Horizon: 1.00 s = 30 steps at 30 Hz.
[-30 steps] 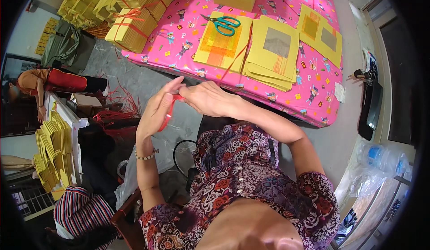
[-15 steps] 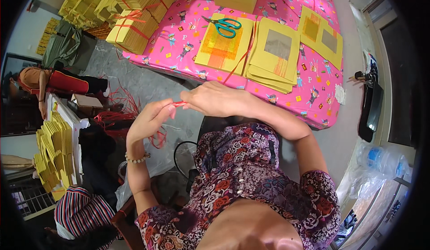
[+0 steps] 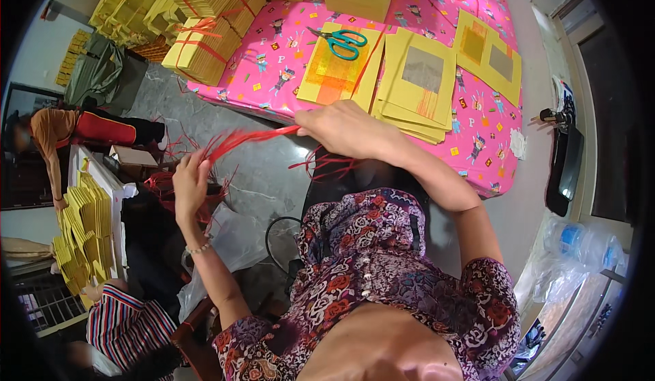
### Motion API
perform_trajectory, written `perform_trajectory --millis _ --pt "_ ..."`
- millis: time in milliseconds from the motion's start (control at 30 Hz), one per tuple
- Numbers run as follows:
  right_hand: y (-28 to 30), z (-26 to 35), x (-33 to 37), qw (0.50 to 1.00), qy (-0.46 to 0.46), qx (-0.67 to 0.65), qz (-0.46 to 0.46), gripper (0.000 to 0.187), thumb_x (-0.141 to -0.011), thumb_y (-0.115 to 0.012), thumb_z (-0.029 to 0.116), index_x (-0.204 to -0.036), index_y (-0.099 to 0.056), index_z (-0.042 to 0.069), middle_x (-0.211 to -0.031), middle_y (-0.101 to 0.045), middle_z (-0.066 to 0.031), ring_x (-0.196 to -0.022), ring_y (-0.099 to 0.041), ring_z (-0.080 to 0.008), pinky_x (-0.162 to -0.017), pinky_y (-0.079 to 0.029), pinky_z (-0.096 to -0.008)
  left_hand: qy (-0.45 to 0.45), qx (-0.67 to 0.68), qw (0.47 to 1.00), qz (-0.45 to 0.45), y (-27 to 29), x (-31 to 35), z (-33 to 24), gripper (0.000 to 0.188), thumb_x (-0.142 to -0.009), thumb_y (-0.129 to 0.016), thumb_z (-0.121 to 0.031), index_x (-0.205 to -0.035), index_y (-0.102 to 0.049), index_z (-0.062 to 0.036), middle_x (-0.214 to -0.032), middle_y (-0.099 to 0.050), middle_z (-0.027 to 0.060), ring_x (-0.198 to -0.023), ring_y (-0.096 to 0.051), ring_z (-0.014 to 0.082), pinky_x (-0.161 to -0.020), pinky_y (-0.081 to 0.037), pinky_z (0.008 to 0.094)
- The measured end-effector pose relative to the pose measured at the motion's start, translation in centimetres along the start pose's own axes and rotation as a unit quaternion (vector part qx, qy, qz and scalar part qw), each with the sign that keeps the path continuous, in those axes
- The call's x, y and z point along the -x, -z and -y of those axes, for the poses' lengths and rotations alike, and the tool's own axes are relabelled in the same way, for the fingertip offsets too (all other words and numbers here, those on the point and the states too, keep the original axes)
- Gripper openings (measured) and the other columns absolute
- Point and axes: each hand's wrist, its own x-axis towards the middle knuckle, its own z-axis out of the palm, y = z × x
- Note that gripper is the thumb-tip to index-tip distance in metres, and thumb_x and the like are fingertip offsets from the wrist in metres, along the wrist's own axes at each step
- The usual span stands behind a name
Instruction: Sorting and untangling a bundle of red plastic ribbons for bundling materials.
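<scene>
A bunch of thin red plastic string point(image 3: 252, 136) stretches between my two hands, above the floor in front of the table. Its left end is gripped by my left hand point(image 3: 192, 178), fingers closed. My right hand point(image 3: 348, 130) pinches the other end near the table's front edge, and loose strands dangle below it. Beyond my right hand lie stacked yellow paper sheets point(image 3: 392, 97) with a grey square on the top one. Left of these is another yellow sheet with an orange-gold patch point(image 3: 327, 74), and teal-handled scissors point(image 3: 344, 43) rest on it.
Tied bundles of yellow paper point(image 3: 205, 50) stand on the pink patterned table cover point(image 3: 269, 74). More yellow sheets point(image 3: 488, 57) lie at the right. Two other people work at the left beside a table with piled yellow paper point(image 3: 85, 227). A clear plastic bag point(image 3: 235, 237) hangs below my left arm.
My hands have moved apart: the left went left, the right slightly right and up. The red string, bunched between my fingers before, is now drawn out between them.
</scene>
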Motion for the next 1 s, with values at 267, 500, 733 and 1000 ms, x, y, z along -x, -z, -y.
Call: perform_trajectory --millis 267,500,733,1000 --pt "-0.1 4.1 -1.6 0.996 0.078 0.014 -0.030 0.011 -0.081 -0.053 0.009 -0.084 -0.048 -0.001 -0.076 -0.062 -0.0182 -0.072 -0.063 -0.0384 -0.058 -0.046 -0.0471 -0.160 0.397 0.897 0.108 1.7 -3.0 -14.3 0.041 -0.096 -0.045 -0.023 -0.131 -0.046 -0.0028 -0.112 -0.061 0.0144 -0.100 -0.059 0.0239 -0.087 -0.045 0.0332" --pt "1.3 2.8 0.3 0.992 0.064 -0.083 0.066 0.021 -0.093 -0.048 0.019 -0.087 -0.046 -0.001 -0.070 -0.056 -0.0205 -0.068 -0.058 -0.0404 -0.058 -0.043 -0.0472 -0.056 0.426 0.868 0.247 2.4 -1.8 -12.9 0.024 -0.097 -0.046 -0.019 -0.081 -0.055 -0.0043 -0.064 -0.045 -0.0034 -0.057 -0.040 0.0046 -0.050 -0.031 0.0221" --pt "5.3 -1.0 3.4 0.995 0.005 -0.052 0.089 0.027 -0.097 -0.043 0.031 -0.096 -0.047 0.004 -0.073 -0.056 -0.0211 -0.071 -0.056 -0.0422 -0.062 -0.041 -0.0504 0.139 0.496 0.857 0.031 4.5 1.2 -3.4 0.025 -0.098 -0.048 -0.024 -0.076 -0.054 -0.0127 -0.059 -0.037 -0.0108 -0.049 -0.027 -0.0012 -0.044 -0.018 0.0199" --pt "1.8 -0.1 2.4 0.998 -0.004 -0.014 0.054 0.027 -0.095 -0.047 0.028 -0.094 -0.049 0.001 -0.073 -0.059 -0.0223 -0.072 -0.059 -0.0419 -0.063 -0.044 -0.0492 -0.046 0.058 0.994 -0.075 -1.5 -0.1 -1.5 0.034 -0.092 -0.053 -0.022 -0.120 -0.054 -0.0028 -0.105 -0.060 0.0185 -0.090 -0.061 0.0308 -0.076 -0.047 0.0394"
